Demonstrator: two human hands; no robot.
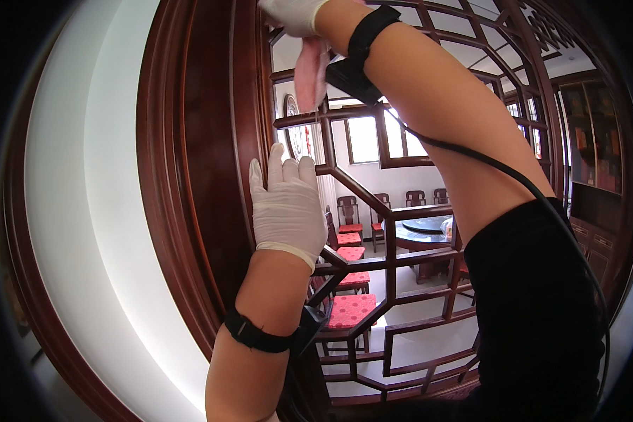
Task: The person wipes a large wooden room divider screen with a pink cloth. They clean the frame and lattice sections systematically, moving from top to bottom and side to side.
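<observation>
My left hand (289, 211), in a white glove, rests with fingers pointing up against the dark wooden door frame (211, 158) and the edge of a wooden lattice screen (361, 192); it holds nothing that shows. Higher up, my right hand (295, 15), also gloved, is at the top rim of the view by the upper lattice, partly cut off. A pink cloth (311, 74) hangs down from under it. Both forearms wear black straps with small black devices, and a black cable (480, 158) runs along my right arm.
Behind the lattice stand a round table (406, 237) and several wooden chairs with red cushions (352, 310). A white wall panel (100, 184) with wooden trim is at the left. A dark wooden cabinet (593, 221) stands at the far right.
</observation>
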